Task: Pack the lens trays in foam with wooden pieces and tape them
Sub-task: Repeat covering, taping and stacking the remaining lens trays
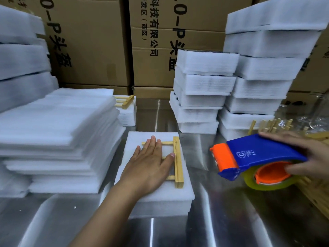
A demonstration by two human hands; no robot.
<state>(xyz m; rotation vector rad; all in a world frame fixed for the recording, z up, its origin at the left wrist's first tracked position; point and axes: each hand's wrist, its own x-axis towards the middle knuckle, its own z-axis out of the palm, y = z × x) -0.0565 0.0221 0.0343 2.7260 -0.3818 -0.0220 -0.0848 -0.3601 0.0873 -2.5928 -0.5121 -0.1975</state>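
A wooden frame is pressed flat-fingered onto mid-table foam by the left hand; a tape dispenser is gripped by the right hand.

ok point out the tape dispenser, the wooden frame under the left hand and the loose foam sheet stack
tape dispenser (258, 152), head view, on its blue body
wooden frame (178, 163), head view, on its long right-hand bar
foam sheet stack (58, 122), head view, on the top sheet

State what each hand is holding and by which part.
The right hand holds the tape dispenser at its rear, fingers around the roll end. The left hand grips nothing: it lies flat on the wooden frame atop the foam pack.
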